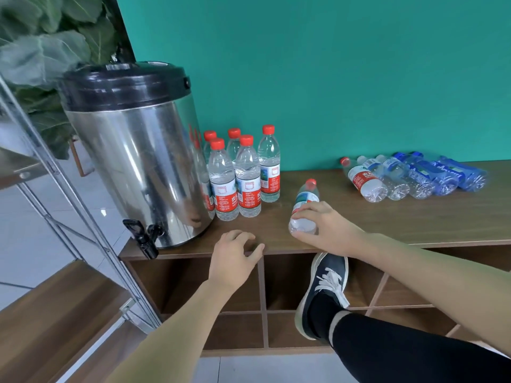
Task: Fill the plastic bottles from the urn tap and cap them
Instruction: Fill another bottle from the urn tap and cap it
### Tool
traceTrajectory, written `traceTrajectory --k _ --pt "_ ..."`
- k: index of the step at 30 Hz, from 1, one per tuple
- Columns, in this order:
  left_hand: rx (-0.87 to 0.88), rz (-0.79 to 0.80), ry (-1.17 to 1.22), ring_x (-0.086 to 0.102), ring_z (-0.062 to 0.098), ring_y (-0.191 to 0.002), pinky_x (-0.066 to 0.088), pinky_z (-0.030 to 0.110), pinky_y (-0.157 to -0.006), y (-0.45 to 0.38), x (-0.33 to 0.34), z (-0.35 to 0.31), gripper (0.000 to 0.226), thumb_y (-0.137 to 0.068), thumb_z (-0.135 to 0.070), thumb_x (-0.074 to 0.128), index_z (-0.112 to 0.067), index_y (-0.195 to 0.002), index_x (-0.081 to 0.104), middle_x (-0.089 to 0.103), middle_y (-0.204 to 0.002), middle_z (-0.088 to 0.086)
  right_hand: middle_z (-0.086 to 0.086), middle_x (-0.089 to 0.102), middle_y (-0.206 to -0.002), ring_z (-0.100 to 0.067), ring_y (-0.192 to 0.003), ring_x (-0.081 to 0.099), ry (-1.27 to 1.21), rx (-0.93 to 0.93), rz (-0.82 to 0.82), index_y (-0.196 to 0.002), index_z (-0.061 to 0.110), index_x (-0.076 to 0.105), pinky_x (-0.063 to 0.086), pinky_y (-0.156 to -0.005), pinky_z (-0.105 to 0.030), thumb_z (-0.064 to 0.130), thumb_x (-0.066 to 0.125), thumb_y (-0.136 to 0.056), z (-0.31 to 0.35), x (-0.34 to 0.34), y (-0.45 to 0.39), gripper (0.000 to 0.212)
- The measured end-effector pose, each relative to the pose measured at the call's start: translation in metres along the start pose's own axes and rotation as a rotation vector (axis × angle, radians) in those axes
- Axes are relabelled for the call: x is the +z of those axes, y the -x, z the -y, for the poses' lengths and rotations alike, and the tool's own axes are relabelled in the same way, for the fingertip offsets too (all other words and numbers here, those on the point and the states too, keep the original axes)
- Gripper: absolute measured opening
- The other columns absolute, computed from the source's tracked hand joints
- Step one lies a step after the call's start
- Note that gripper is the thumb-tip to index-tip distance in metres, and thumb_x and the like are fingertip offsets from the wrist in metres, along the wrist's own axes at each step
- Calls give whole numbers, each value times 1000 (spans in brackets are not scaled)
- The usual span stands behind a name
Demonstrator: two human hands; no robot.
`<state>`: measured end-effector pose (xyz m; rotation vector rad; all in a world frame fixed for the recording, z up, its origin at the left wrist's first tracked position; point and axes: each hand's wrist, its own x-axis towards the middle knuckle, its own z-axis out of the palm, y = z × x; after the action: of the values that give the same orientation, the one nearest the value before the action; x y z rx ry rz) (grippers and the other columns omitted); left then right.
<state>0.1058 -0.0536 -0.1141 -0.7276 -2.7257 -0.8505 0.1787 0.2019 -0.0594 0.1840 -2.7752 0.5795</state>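
My right hand [326,226] has its fingers curled round the base of the clear red-capped plastic bottle [305,205] lying on the brown wooden counter [414,217], cap pointing away from me; my left hand [233,255] rests spread and empty on the counter edge, nearer the steel urn's black tap [143,236]

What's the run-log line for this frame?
right hand: grips lying bottle | left hand: rests on shelf edge | cap: on | urn tap: untouched

An office lounge or staff refreshment corner is suggested: a steel urn [132,150] is set at the left end of a low wooden cubby cabinet [414,217], backed by a teal wall [331,78], with tiled flooring [27,222] and a leafy plant [49,45] seen alongside.
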Motion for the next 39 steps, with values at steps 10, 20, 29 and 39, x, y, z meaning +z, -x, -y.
traceTrajectory --k 10,20,29,39 --pt "-35 -132 280 58 6 -120 37 7 -90 3 -27 -29 33 -96 -43 69 -27 -125 70 66 -129 -10 8 59 -118 -10 -112 55 -122 97 -88 -118 22 69 47 -97 -29 45 66 -93 16 -8 15 34" --pt "-51 -37 167 56 21 -118 54 38 -99 -49 7 -83 54 -89 -52 72 -25 -135 60 56 -133 2 9 58 -120 -13 -122 49 47 282 63 -120 25 66 42 -107 -36 55 55 -97 -20 -17 35 39" --pt "-53 -119 440 56 6 -113 48 24 -97 -23 21 -69 60 -81 -26 86 -23 -136 61 62 -127 -6 6 63 -119 -12 -116 57 -45 305 12 -119 21 68 43 -105 -31 53 59 -96 -14 -19 32 40" --pt "-126 -97 935 61 5 -123 58 24 -91 88 -36 -32 66 -80 -13 88 -32 -135 58 63 -125 -24 -7 75 -114 -20 -98 74 -1026 600 36 -134 15 57 59 -91 -42 57 75 -78 64 -11 -7 73"
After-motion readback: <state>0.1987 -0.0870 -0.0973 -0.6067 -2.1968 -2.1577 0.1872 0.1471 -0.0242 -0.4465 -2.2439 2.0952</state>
